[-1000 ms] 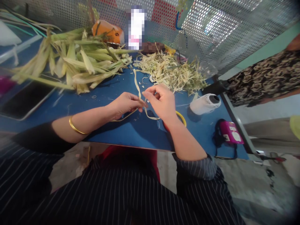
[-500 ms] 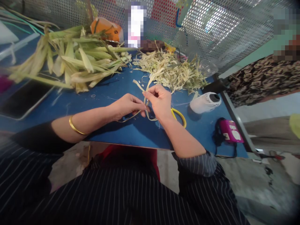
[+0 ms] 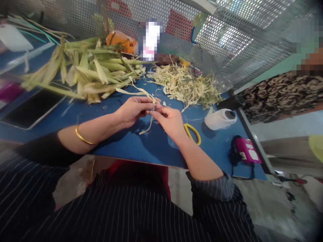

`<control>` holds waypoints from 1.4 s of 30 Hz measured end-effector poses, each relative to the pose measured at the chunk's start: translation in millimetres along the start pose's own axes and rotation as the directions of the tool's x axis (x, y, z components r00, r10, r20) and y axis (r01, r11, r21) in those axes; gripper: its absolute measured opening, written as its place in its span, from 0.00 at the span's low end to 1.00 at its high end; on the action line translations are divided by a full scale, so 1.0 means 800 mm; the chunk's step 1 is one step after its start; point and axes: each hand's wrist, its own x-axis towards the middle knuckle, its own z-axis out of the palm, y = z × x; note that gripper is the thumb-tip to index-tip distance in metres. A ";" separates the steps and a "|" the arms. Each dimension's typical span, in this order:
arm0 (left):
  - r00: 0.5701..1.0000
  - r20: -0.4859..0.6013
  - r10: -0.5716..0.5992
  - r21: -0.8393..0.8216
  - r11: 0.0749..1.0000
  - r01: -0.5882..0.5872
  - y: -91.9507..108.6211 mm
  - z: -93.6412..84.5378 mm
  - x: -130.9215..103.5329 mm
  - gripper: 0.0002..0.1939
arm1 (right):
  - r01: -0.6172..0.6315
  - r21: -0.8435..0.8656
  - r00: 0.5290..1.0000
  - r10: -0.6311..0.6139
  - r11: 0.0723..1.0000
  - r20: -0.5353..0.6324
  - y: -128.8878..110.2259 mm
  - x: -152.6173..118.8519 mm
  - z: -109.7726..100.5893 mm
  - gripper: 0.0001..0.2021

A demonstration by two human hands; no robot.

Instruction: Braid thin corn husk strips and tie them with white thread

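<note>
Pale corn husk strips meet in a small knot-like crossing between my hands, over the blue table. My left hand pinches them at the crossing from the left. From the right, my right hand pinches the same strips just below. Two ends stick out to the upper left, and one tail hangs down toward the table. Fingertips partly cover the crossing. Beside my right wrist lies a yellow-handled tool, its other end hidden by the hand. A heap of shredded husk lies beyond my hands.
Whole corn husks are piled at the back left, over part of a dark phone-like slab. On the right stand a white thread cone and a magenta box with a black strap. A perforated metal screen closes the back.
Both hands have turned and come together at the crossing. The strip ends have swung from pointing up to the upper left. The view has shifted slightly.
</note>
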 end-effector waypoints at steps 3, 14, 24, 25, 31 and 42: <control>1.000 0.001 0.027 0.017 0.999 -0.027 -0.004 0.000 0.001 0.08 | 0.015 0.091 1.000 -0.017 0.996 0.024 0.006 0.002 0.007 0.12; 1.000 -0.018 -0.005 -0.066 0.998 0.004 -0.004 0.005 -0.003 0.08 | 0.143 0.023 0.982 -0.144 0.990 0.120 0.004 0.005 -0.007 0.10; 0.999 0.020 -0.050 -0.097 0.994 0.051 0.009 0.002 -0.001 0.04 | 0.236 -0.096 0.946 -0.251 0.967 -0.206 0.003 0.009 -0.026 0.10; 0.997 0.040 -0.058 -0.103 0.993 0.062 0.009 0.002 -0.001 0.04 | 0.213 -0.074 0.960 -0.223 0.974 -0.170 0.006 0.011 -0.027 0.09; 0.999 -0.003 -0.052 -0.020 0.998 0.052 0.004 0.001 0.000 0.08 | 0.143 -0.039 0.989 -0.142 0.989 0.040 0.010 0.012 -0.018 0.12; 0.997 -0.077 0.018 0.297 0.955 0.005 0.007 0.003 -0.003 0.11 | 0.190 -0.081 0.980 -0.184 0.978 0.076 0.000 0.007 -0.031 0.10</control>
